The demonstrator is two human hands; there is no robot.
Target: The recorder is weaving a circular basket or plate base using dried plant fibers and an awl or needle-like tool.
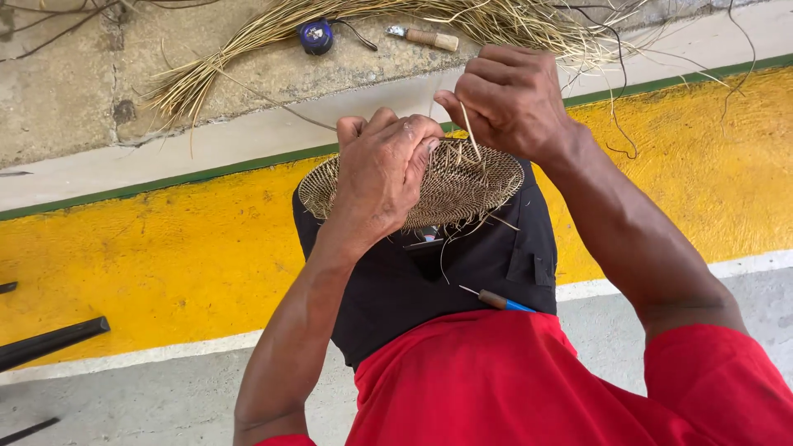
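Note:
A round, flat woven disc of thin tan fibre [462, 186] rests on my lap over black shorts. My left hand [382, 169] grips the disc's near-left part, thumb and fingers closed over its edge. My right hand [508, 99] is raised above the disc's far edge and pinches a single straw strand [471, 132] that runs down into the weave. Loose strand ends stick out of the disc's lower rim.
A bundle of dry straw [248, 41] lies on the concrete at the top, with a blue tape measure [315, 36] and a wooden-handled tool [425, 37] beside it. A small awl with a blue tip [500, 301] lies on my lap. Black bars [49, 340] lie at left.

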